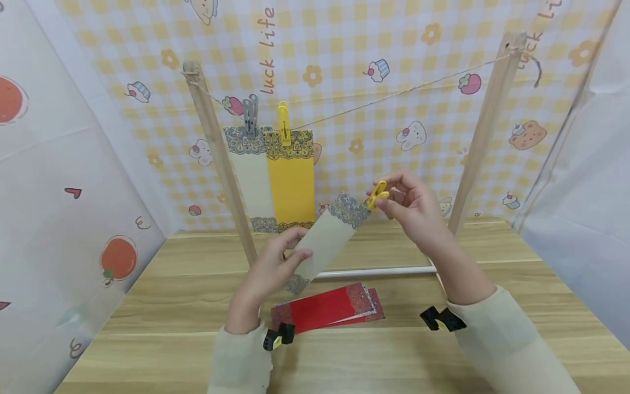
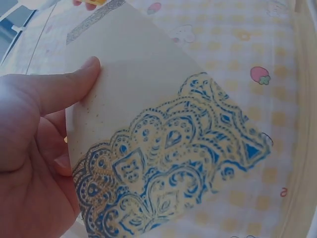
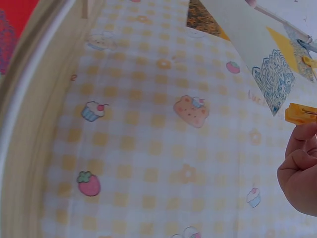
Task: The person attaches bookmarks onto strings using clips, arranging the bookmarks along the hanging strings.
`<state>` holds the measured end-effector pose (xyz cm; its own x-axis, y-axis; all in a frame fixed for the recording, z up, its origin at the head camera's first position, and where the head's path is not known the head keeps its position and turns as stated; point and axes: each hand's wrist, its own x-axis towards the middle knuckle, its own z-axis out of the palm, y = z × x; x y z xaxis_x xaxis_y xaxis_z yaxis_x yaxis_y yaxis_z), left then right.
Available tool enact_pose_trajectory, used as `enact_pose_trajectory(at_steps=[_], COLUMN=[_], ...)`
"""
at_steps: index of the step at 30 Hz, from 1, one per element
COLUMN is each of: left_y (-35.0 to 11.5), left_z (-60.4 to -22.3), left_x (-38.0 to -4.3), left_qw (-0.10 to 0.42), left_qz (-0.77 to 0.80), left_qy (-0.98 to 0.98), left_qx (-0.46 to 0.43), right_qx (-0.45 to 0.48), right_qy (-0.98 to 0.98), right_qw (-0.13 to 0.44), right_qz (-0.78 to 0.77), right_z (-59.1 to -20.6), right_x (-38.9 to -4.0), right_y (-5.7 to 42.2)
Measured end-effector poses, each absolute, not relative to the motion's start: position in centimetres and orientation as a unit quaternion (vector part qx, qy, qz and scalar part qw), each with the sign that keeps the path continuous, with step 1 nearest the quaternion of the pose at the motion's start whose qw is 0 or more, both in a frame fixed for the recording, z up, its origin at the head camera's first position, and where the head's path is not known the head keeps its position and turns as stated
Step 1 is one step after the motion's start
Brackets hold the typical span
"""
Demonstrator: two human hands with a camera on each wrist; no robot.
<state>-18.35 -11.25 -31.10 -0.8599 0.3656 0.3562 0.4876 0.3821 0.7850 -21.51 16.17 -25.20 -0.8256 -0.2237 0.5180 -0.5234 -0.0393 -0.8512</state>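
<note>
My left hand [image 1: 275, 262] pinches a cream paper card [image 1: 325, 241] with lacy blue-grey borders at both ends, between the thumb and the fingers behind it. The card slants up to the right; in the left wrist view its patterned lower end [image 2: 163, 168] fills the middle. At the card's upper right corner, my right hand [image 1: 410, 205] pinches a yellow clothespin [image 1: 378, 195] by its handles. In the right wrist view a narrow gap shows between the clothespin [image 3: 299, 114] and the card's corner [image 3: 275, 96].
A string [image 1: 394, 98] runs between two wooden posts [image 1: 484, 131]. From it hang a cream card [image 1: 253, 186] under grey clothespins [image 1: 250, 117] and a yellow card [image 1: 292, 189] under a yellow clothespin [image 1: 284, 123]. Red cards [image 1: 322, 309] lie stacked on the wooden table [image 1: 162, 328], before a white bar [image 1: 379, 271].
</note>
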Motion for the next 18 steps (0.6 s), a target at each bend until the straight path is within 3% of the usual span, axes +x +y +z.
enact_pose_trajectory(at_steps=[12, 18], left_y=[-10.0, -9.6], left_z=[-30.4, -30.2], left_x=[-19.1, -19.4], left_qw=[0.168, 0.196], left_qz=[-0.517, -0.537], left_qy=[-0.809, -0.790], left_qx=[-0.224, -0.220], right_qx=[0.288, 0.313], right_qy=[-0.660, -0.628], right_qw=[0.136, 0.157], right_qz=[0.680, 0.695], right_z=[-21.2, -19.2], right_x=[-22.2, -22.7], right_y=[13.6, 12.1])
